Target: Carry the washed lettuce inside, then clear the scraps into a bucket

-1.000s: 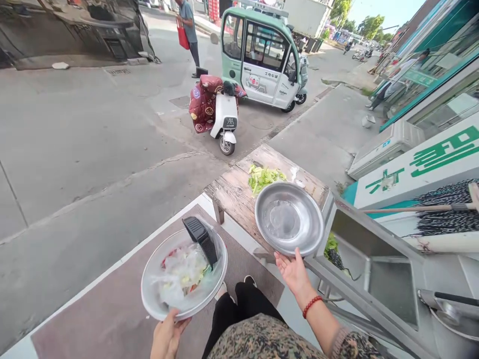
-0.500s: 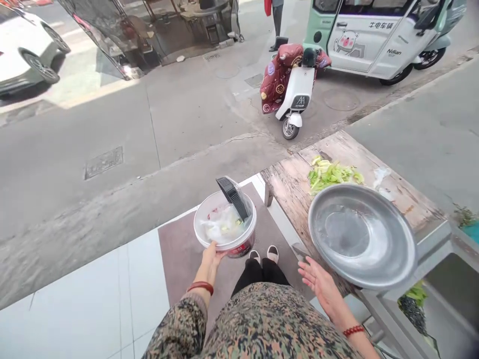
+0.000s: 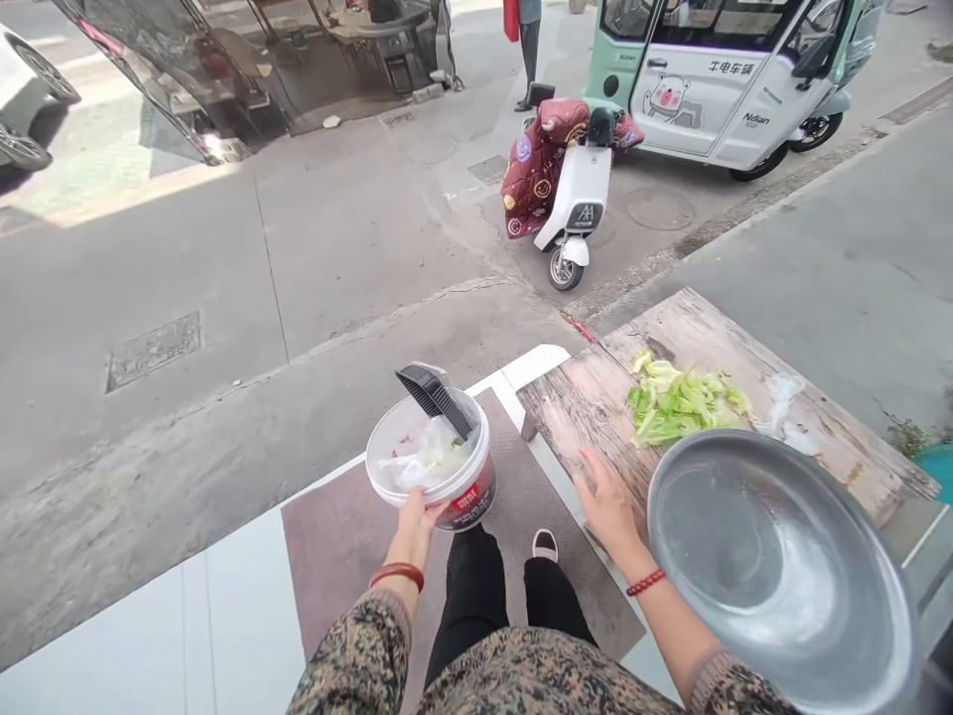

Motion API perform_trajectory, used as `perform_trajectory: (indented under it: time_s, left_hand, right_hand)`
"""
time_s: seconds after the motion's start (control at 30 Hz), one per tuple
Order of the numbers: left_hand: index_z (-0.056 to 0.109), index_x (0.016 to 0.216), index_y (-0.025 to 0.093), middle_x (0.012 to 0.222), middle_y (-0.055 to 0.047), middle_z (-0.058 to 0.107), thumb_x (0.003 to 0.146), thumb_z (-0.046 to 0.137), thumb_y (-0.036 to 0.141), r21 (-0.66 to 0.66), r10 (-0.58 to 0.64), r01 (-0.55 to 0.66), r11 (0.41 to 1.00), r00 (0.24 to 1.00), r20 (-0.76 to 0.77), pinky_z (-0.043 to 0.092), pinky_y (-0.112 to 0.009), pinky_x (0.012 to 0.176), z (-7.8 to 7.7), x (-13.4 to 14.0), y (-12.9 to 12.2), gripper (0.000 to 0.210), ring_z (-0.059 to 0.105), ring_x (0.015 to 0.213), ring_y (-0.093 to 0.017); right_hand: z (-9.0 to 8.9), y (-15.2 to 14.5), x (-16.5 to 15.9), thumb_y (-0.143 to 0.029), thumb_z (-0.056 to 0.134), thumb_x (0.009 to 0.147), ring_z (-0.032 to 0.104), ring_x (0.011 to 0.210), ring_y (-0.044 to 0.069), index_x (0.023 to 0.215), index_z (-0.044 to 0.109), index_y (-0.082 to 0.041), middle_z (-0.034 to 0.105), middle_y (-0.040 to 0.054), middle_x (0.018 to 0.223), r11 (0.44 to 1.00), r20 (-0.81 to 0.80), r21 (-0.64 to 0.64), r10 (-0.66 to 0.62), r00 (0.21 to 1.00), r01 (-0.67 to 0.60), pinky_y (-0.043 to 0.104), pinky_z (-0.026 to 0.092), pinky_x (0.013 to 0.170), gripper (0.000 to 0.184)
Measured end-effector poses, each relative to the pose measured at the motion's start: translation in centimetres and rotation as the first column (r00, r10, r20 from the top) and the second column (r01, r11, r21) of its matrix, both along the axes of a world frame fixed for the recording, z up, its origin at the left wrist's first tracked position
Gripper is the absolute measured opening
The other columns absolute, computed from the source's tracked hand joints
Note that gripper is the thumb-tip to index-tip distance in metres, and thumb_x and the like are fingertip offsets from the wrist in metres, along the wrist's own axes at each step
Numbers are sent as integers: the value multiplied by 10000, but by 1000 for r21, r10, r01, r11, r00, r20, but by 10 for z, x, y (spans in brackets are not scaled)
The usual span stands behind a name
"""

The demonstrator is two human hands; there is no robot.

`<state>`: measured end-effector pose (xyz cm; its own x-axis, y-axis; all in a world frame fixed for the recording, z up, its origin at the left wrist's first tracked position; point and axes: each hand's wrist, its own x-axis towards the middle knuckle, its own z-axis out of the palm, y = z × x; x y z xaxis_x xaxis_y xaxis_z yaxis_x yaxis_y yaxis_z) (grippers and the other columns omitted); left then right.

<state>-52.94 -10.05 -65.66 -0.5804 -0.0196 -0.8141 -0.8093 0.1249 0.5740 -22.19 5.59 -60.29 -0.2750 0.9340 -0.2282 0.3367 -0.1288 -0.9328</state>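
My left hand (image 3: 418, 521) grips the near rim of a white plastic bucket (image 3: 476, 497) with a red and black label. Inside the bucket lie a crumpled clear plastic bag (image 3: 424, 455) and a black ribbed plastic piece (image 3: 439, 397) that sticks up past the rim. Over the near left edge of a worn wooden table (image 3: 573, 397), my right hand (image 3: 607, 501) reaches forward with fingers apart, holding nothing. Cut green leaves (image 3: 681, 402) are heaped on the table. A large metal basin (image 3: 774, 576) stands to the right of my right hand, in front of the leaves.
A brown mat (image 3: 335, 556) lies on white tiles (image 3: 149, 636) under my feet. Beyond the tile edge is a grey street with a white scooter (image 3: 579, 204), a green and white three-wheeler (image 3: 692, 99) and a standing person (image 3: 529, 50). A thin plastic bag (image 3: 781, 402) lies beside the leaves.
My right hand has moved forward from beside the basin to the table's left edge. The bucket, still in my left hand, has shifted slightly left. My view has moved closer to the table.
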Motion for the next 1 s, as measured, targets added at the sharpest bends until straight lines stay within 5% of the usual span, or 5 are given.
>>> perform_trajectory:
  time_s: [0.17, 0.33, 0.6, 0.83, 1.0]
  left_hand:
    - [525, 1316, 169, 1237, -120, 637, 920, 612, 237, -34, -38, 42, 999, 992, 119, 616, -429, 813, -68, -64, 89, 412, 676, 1002, -230]
    - [534, 1303, 159, 1231, -119, 660, 907, 595, 142, -9, -147, 151, 989, 976, 159, 616, -431, 842, -142, -111, 179, 401, 684, 1014, -228]
    - [485, 1364, 221, 1244, -92, 670, 925, 562, 134, 84, -347, 338, 938, 922, 169, 599, -375, 878, -246, -122, 295, 454, 677, 1055, -196]
    - [498, 1348, 169, 1271, -127, 612, 956, 561, 305, 64, -577, 607, 792, 711, 401, 608, -392, 800, -321, -79, 330, 420, 671, 993, -214]
    - [557, 1246, 146, 1168, -135, 665, 937, 584, 304, 71, -735, 799, 597, 509, 448, 592, -393, 781, -308, -71, 301, 348, 689, 896, -208]
  right_hand:
    - [-35, 48, -63, -391, 504, 944, 348, 1434, 318, 1408, 499, -174, 431, 140, 1536, 894, 497, 365, 48, 866, -259, 562, 291, 1170, 512]
    - [-59, 58, -94, -413, 528, 933, 371, 1396, 364, 1460, 414, -192, 409, 164, 1525, 841, 734, 423, -99, 672, -339, 581, 342, 1111, 582]
    - [-57, 55, -99, -407, 518, 915, 411, 1335, 381, 1520, 310, -194, 409, 177, 1481, 833, 807, 388, -100, 582, -395, 561, 352, 1076, 674]
    - [-55, 58, -103, -404, 481, 915, 366, 1354, 376, 1459, 378, -139, 366, 193, 1484, 837, 815, 363, -72, 575, -410, 537, 275, 1115, 613]
    - [-55, 61, -106, -423, 466, 924, 342, 1378, 350, 1390, 439, -143, 370, 179, 1484, 852, 810, 359, -81, 581, -381, 534, 254, 1139, 544]
